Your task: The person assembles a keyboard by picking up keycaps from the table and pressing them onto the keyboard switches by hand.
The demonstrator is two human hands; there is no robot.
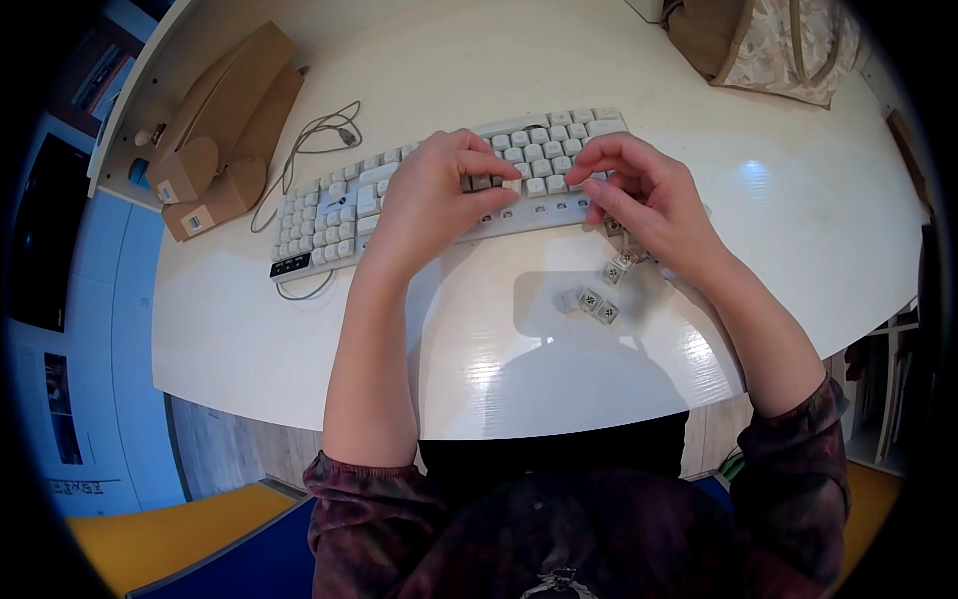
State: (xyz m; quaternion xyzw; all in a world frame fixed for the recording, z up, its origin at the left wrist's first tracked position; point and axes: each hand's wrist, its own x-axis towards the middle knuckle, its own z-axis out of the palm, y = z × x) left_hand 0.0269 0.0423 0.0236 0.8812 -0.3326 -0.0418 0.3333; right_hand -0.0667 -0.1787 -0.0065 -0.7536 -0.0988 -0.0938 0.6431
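A white keyboard [344,240] lies across the desk, its near-edge row partly stripped of keycaps, with bare switch spots showing. My left hand [434,195] rests over its middle, thumb and index finger closed around a keycap [512,186]. On the right end is my right hand [644,195], fingers curled, with thumb and index tips close together at the keys. Whether something small sits between those tips is hard to make out. Several loose keycaps [591,300] lie upside down on the desk below the right hand, some partly hidden by it.
The white desk [249,344] has a curved front edge. A grey cable [317,128] coils behind the keyboard's left end. Brown cardboard [225,130] stands at the back left, and a patterned bag [773,45] at the back right. A clear mat [559,374] covers the front.
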